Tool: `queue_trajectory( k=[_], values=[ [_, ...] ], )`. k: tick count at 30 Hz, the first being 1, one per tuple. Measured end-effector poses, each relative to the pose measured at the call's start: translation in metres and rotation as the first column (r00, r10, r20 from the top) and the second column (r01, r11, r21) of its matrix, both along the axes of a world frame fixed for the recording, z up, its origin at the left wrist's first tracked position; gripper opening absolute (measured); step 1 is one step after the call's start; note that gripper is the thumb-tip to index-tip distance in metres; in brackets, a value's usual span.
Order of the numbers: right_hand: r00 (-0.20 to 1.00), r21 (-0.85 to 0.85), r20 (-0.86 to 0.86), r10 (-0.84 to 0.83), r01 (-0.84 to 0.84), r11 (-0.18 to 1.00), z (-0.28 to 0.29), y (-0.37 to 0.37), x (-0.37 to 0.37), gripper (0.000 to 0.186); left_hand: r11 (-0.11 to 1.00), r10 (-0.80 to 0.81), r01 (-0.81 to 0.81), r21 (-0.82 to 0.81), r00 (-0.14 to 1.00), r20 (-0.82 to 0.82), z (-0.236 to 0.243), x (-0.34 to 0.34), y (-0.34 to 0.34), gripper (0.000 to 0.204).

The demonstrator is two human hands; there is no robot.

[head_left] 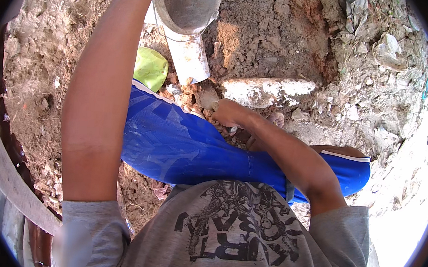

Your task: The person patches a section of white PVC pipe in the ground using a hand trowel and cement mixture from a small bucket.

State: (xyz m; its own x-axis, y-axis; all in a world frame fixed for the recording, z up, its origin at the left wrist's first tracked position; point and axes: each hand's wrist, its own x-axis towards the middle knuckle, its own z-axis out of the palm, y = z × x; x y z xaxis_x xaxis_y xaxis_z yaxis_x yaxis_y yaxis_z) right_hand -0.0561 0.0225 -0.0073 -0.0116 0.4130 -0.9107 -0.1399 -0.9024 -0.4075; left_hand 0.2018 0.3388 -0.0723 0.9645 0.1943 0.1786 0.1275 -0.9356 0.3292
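My right hand (229, 113) is low over the dug soil just past my knees. Its fingers are closed round the near end of a flat grey-brown piece (207, 99); whether this is a tool blade or a shard is unclear. Loose orange-brown dirt (189, 96) lies beside it. Reaching far forward, my left arm (101, 81) runs out of the top of the view, and its hand is cut off. Beside that forearm a grey bucket (187, 7) with a wire handle is tilted, its mouth showing. Below the bucket a dirt-smeared white pipe (188, 57) points toward me.
A second white, soil-caked pipe-like length (269, 91) lies crosswise beyond my right hand. Something round and lime green (150, 68) rests left of the first pipe. Crumpled plastic (389, 50) and stones litter the rough ground at right. A curved grey edge (10, 169) borders the left.
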Motion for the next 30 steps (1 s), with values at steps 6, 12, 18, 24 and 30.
queue_trajectory(
  k=[6,12,18,24,30],
  values=[
    [0.934,0.492,0.337,0.120,-0.283,0.823,-0.023,0.027,-0.028,0.042,0.397,-0.252,0.772,0.497,0.612,-0.750,-0.001,0.019,0.029,0.024],
    [0.929,0.124,0.361,0.077,-0.129,0.984,0.037,-0.018,-0.008,0.054,0.998,-0.036,0.032,-0.053,0.997,-0.073,0.042,-0.014,-0.017,0.027],
    [0.956,-0.142,0.249,0.156,-0.124,0.982,0.077,-0.042,-0.003,0.047,0.787,-0.196,0.469,0.400,0.806,-0.559,0.037,-0.008,0.014,0.027],
    [0.946,-0.101,0.323,-0.023,0.059,0.993,0.038,-0.021,-0.029,0.041,0.992,-0.024,-0.009,-0.125,0.965,-0.260,0.058,-0.022,-0.014,0.029],
    [0.836,-0.055,0.534,0.123,-0.111,0.992,0.014,0.008,-0.047,0.034,0.993,-0.116,0.114,-0.041,0.992,-0.053,0.050,-0.023,-0.021,0.036]
  ],
)
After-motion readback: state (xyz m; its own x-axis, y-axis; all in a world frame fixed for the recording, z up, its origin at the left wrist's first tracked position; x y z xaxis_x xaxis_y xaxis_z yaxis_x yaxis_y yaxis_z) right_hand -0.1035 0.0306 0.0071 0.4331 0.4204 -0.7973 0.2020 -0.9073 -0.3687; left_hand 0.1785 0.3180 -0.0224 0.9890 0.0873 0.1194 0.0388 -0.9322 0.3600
